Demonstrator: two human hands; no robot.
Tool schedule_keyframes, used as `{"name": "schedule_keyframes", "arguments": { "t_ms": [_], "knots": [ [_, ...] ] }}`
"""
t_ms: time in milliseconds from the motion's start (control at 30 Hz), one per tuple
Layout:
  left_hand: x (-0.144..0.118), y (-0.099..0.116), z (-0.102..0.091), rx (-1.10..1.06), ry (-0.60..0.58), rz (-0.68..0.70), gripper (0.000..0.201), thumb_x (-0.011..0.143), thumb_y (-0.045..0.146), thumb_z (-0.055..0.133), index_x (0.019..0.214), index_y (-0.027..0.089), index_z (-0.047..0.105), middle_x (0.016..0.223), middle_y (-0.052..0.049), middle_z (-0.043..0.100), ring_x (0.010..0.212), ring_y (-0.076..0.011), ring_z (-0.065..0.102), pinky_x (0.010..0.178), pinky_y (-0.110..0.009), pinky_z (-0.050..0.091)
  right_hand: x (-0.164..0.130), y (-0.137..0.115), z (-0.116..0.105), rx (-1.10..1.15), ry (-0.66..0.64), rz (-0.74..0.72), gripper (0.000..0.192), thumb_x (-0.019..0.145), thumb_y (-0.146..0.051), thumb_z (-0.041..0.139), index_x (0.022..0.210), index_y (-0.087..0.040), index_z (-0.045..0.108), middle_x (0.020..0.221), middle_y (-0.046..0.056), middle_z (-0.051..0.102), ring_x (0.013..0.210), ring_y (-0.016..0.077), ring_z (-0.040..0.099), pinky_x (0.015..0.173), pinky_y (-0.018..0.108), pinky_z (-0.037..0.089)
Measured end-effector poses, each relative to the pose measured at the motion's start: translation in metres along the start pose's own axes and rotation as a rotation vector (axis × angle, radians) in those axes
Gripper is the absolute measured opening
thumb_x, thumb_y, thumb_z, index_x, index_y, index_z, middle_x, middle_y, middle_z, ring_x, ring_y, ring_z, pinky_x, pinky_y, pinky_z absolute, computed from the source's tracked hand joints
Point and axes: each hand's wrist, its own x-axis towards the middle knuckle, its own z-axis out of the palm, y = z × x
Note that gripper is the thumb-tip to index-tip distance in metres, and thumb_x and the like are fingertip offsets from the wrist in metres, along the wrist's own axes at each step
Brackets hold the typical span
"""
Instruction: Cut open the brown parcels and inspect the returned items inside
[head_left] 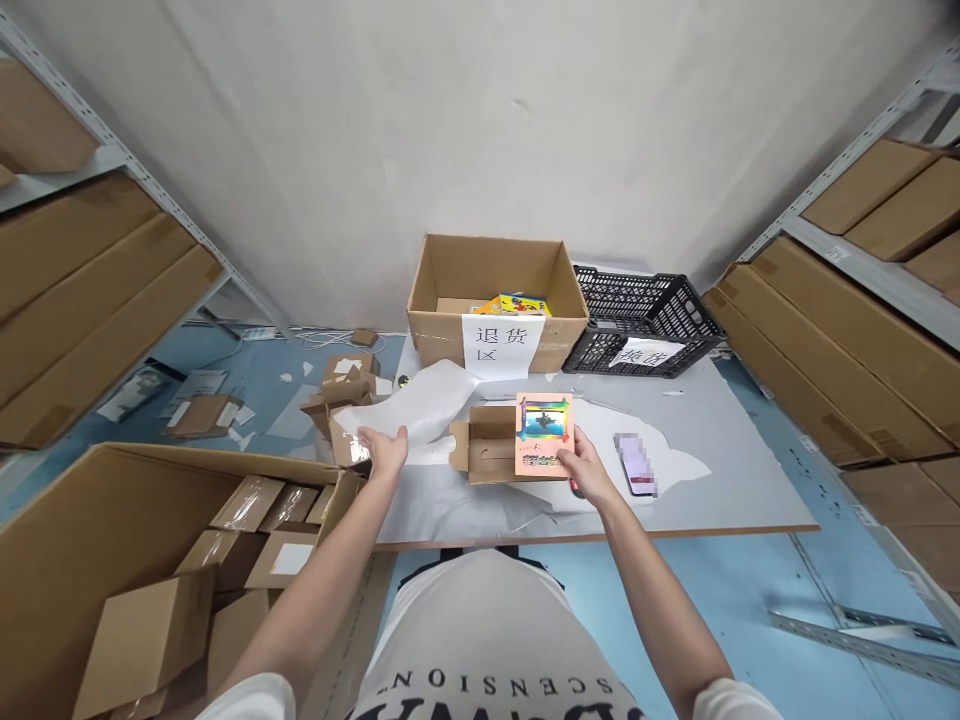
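Note:
My left hand (388, 452) pinches the edge of a large white paper sheet (441, 398) and holds it up at the table's left side. In my right hand (589, 466) is a flat pink card-like pack (544, 455) with a rainbow-framed picture, gripped at its lower right corner. Under and beside the pack lies an opened small cardboard box (491, 440), its flap out to the left; the pack covers the box's right part. A small red item (576, 488) shows just below my right hand.
Behind stand a cardboard box (435, 325) with colourful packs inside and a black plastic crate (637, 345). A phone (636, 465) lies on the table's right. A large carton (75, 490) of small boxes is at left. Shelves (885, 250) flank both sides.

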Motion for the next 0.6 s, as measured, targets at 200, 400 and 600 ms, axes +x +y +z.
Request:
{"name": "schedule_keyframes", "arguments": {
  "t_ms": [200,400,600],
  "knots": [
    [-0.037,0.089,-0.025,-0.399,-0.356,0.454,0.061,0.084,0.040,0.051,0.138,0.014,0.039,0.139,-0.013,0.046,0.129,-0.0254,0.043,0.107,-0.037,0.035,-0.003,-0.033,-0.006,-0.112,-0.305,0.021,0.049,0.075,-0.042,0.064,0.119,-0.021,0.057,0.107,0.006,0.067,0.095,0.0232,0.064,0.079,0.035,0.052],
    [-0.065,0.152,-0.043,-0.572,-0.941,0.593,0.046,0.068,0.036,0.072,0.109,0.016,0.068,0.105,-0.011,0.070,0.093,-0.0261,0.067,0.080,-0.034,0.053,0.011,-0.066,-0.013,-0.379,-0.492,0.009,0.047,0.077,-0.040,0.063,0.120,-0.021,0.063,0.102,0.004,0.070,0.084,0.0222,0.064,0.068,0.031,0.052],
    [-0.075,0.148,-0.038,-0.549,-1.182,0.523,0.030,0.068,0.039,0.072,0.086,0.015,0.075,0.081,-0.006,0.074,0.075,-0.0229,0.067,0.062,-0.026,0.051,0.030,-0.080,-0.016,-0.392,-0.311,-0.036,0.051,0.071,-0.043,0.070,0.115,-0.018,0.065,0.093,0.006,0.072,0.082,0.0232,0.065,0.074,0.036,0.052]
  ]
}}
